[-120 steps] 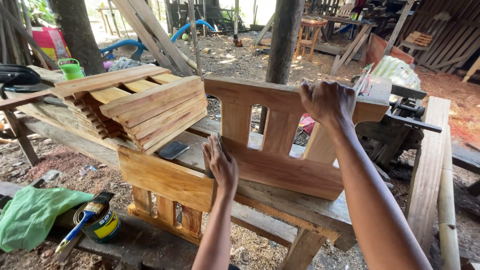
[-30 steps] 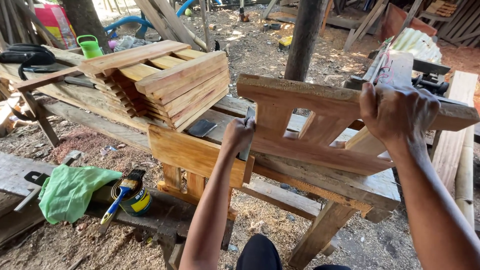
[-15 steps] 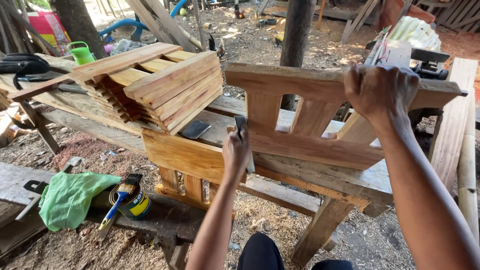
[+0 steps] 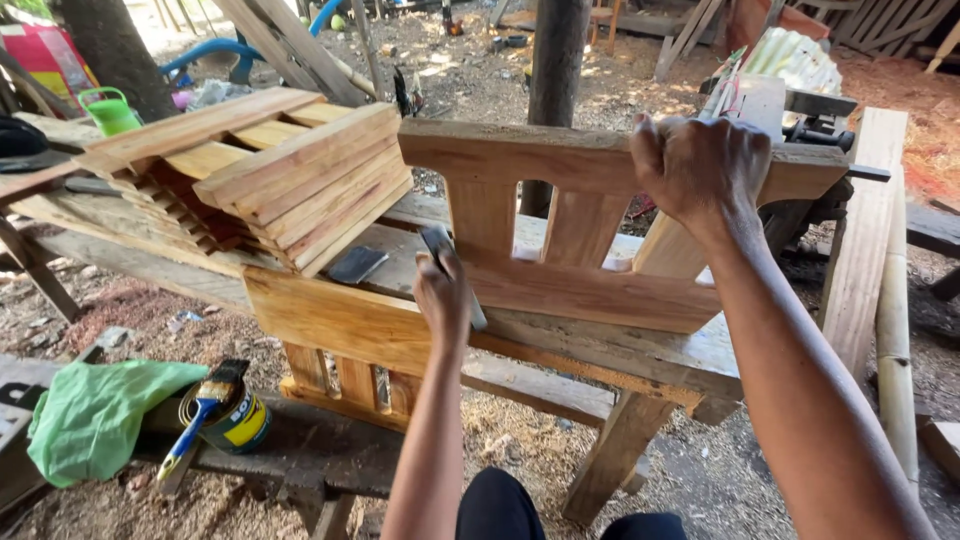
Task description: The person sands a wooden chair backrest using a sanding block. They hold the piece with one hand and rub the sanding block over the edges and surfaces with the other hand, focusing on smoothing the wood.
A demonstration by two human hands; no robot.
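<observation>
A wooden slatted frame (image 4: 590, 285) stands upright on a rough wooden bench (image 4: 640, 350). My right hand (image 4: 700, 165) grips its top rail near the right end. My left hand (image 4: 443, 295) is closed around a small grey sanding pad (image 4: 437, 240), pressed against the lower rail at the frame's left upright slat. A second, lighter slatted frame (image 4: 330, 320) leans against the bench front just below my left hand.
A stack of slatted wooden panels (image 4: 270, 175) lies on the bench at the left, a dark flat piece (image 4: 355, 265) beside it. On a low plank sit a tin with a blue-handled brush (image 4: 215, 415) and a green bag (image 4: 95, 415). A power saw (image 4: 810, 105) sits at the right.
My left hand has picked up the grey pad and moved it onto the frame's lower rail. The view has shifted closer; my right hand stays on the top rail.
</observation>
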